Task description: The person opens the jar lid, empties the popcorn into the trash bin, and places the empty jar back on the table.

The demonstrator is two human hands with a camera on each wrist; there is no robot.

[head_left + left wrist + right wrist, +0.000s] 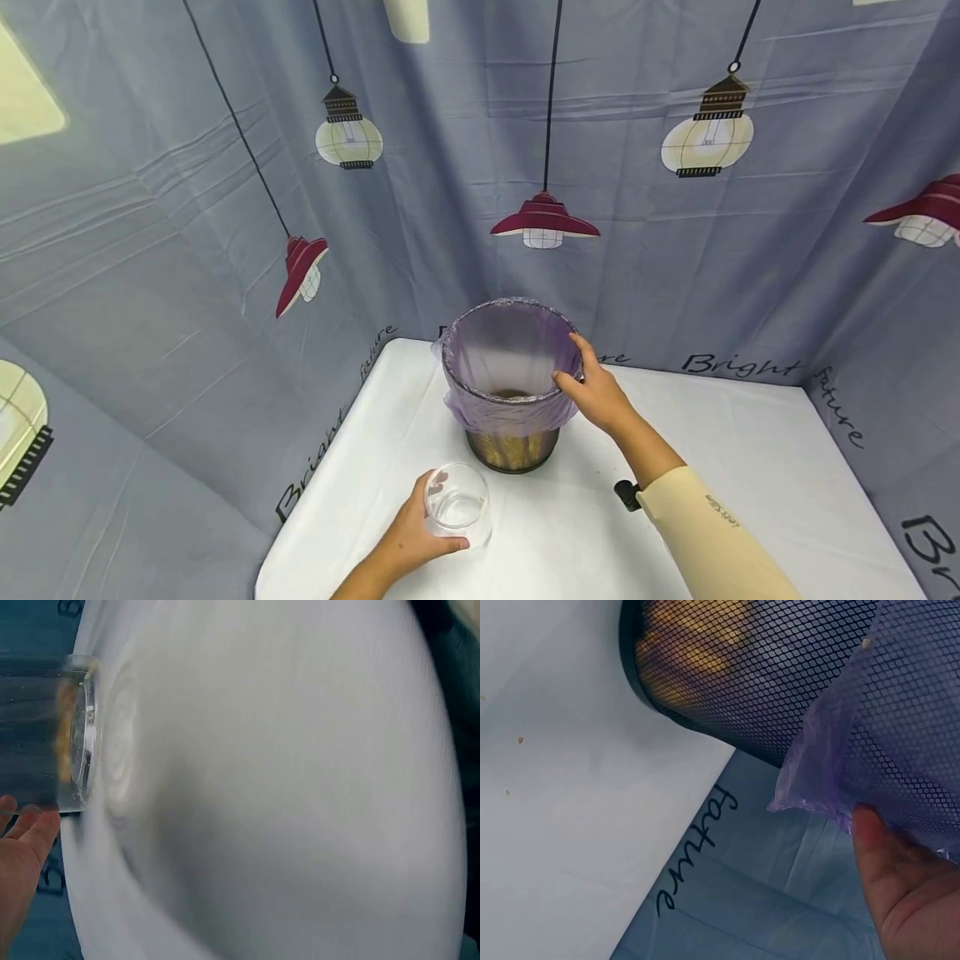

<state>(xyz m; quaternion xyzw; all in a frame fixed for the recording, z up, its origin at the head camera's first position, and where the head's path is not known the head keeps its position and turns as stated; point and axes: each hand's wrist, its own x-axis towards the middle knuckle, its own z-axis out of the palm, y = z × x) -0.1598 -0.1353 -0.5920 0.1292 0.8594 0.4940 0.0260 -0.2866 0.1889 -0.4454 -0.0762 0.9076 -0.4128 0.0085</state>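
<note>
My left hand (408,537) holds a clear glass cup (456,521) by its side, thumb and fingers on either side of it. In the left wrist view, the base of the cup (81,742) looks slightly above the white cloth. My right hand (602,398) grips the right rim of a dark mesh wastebasket (513,452), with the thumb inside the opening. A thin purple plastic bag (487,408) lines the basket and folds over its rim. Something yellowish shows through the mesh (697,645); its kind is unclear.
The basket stands upright on a white-covered table (720,450), near the back edge. A grey-blue curtain (442,208) printed with lamps encloses the table. A small black object (627,495) shows beside the right sleeve (712,533). Tiny crumbs (520,740) dot the cloth.
</note>
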